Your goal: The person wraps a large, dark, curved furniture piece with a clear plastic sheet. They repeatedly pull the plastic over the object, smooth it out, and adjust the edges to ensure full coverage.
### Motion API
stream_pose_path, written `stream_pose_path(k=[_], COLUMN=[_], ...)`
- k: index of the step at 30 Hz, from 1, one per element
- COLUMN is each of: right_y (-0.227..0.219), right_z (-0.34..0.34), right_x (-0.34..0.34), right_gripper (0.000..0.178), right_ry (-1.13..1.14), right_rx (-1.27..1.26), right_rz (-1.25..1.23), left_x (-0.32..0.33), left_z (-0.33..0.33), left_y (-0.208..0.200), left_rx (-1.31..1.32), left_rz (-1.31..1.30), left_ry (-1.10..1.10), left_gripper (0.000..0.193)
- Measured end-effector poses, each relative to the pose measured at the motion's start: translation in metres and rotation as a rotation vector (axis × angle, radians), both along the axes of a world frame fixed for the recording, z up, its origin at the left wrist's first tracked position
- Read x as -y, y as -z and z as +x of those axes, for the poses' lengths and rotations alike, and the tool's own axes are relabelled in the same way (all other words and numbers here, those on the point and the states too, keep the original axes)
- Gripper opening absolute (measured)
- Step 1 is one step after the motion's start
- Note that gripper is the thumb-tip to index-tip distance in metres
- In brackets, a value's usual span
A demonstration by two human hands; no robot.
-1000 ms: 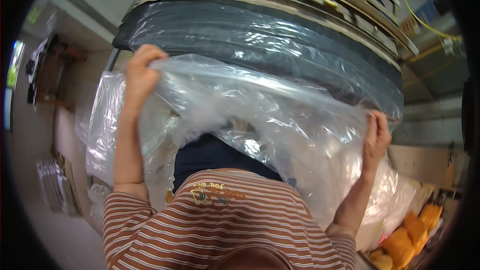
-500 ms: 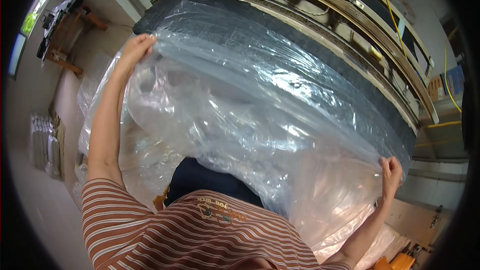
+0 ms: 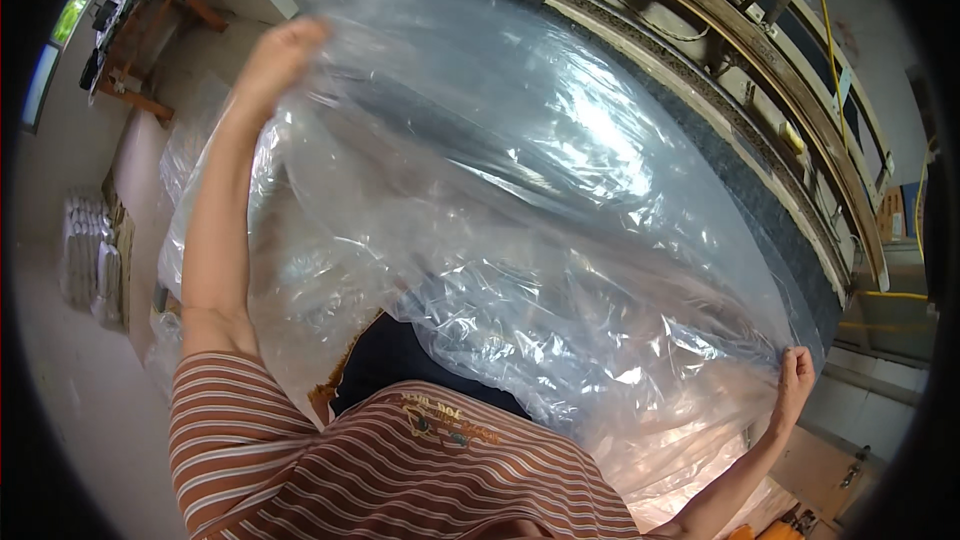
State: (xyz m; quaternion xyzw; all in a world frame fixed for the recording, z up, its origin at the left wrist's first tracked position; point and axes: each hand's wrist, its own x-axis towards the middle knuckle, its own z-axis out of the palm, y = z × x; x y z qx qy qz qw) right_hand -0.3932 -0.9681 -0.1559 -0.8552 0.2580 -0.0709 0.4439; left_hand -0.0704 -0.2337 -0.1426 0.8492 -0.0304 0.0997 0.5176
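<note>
A wide sheet of clear plastic film [image 3: 480,210] is stretched between my two hands, glossy and wrinkled. My left hand [image 3: 288,55], slightly blurred, is closed on its upper left corner. At the right, my right hand [image 3: 796,372] pinches the film's other end. Between the hands the film bulges upward over a dark grey work surface [image 3: 800,285], which shows through it and along its far right edge. Toward my body, the film hangs in loose crumpled folds over my dark trousers [image 3: 430,370].
Beyond the work surface runs a machine with long bars [image 3: 760,50] and a yellow cable [image 3: 828,20]. At left, stacked plastic-wrapped bundles [image 3: 92,250] stand on the floor near an orange-framed stand [image 3: 135,50]. More crumpled film [image 3: 190,160] lies left of my arm.
My left hand has risen up and away with its corner of the film. My right hand has shifted slightly right and nearer. The film now billows above the surface.
</note>
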Motion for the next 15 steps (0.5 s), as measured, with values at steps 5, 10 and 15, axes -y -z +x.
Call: stream_pose_path(k=[5, 10, 15], right_y=[0.001, 0.007, 0.003], right_z=[-0.001, -0.008, -0.005], right_x=[-0.001, 0.008, 0.001], right_gripper=[0.016, 0.015, 0.015], right_ry=[-0.076, -0.089, -0.073], right_rx=[0.039, 0.014, 0.025], right_rz=[-0.031, 0.005, 0.016], left_x=[0.008, -0.009, 0.025], left_z=[-0.031, -0.043, -0.013], left_y=[0.009, 0.028, 0.012], left_rx=[-0.340, -0.403, 0.256], left_rz=[0.108, 0.224, 0.522], left_ry=[-0.133, -0.113, -0.197], left_gripper=[0.042, 0.038, 0.032])
